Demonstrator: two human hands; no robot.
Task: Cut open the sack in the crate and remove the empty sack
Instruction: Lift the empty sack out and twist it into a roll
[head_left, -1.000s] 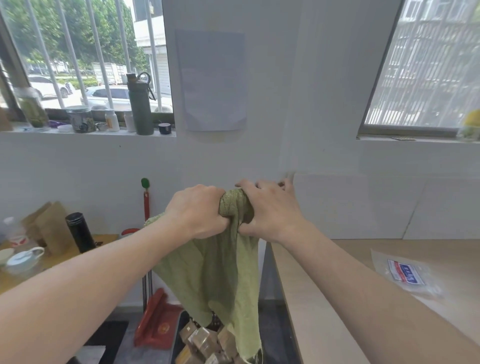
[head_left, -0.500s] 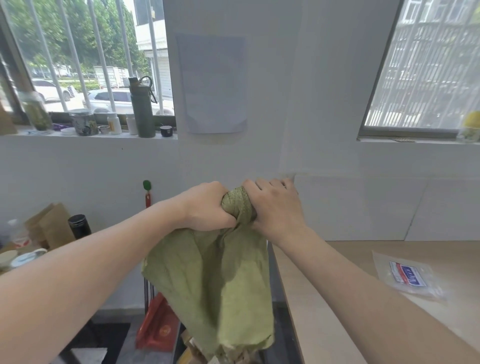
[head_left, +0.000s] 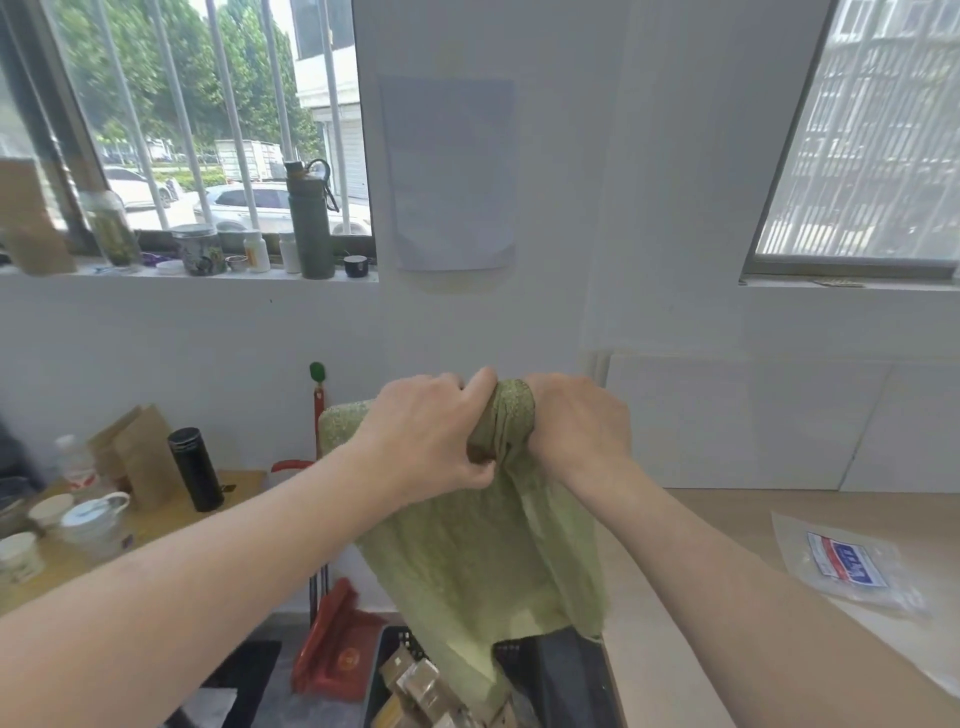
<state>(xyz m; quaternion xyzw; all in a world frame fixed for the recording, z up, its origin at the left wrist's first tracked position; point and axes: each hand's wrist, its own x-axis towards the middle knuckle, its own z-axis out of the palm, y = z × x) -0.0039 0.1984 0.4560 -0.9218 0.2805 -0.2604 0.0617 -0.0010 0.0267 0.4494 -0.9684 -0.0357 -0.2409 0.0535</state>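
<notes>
The sack (head_left: 488, 561) is held above the crate (head_left: 550, 670), which is set on the floor left of the counter (head_left: 727, 649). A packet (head_left: 847, 564) is laid on the counter, at the right.

No writing can be read. The plastic bag (head_left: 852, 564) on the desk (head_left: 727, 519) bears a blue and red label, its print too blurred. The paper sheet (head_left: 449, 174) on the wall looks blank.
</notes>
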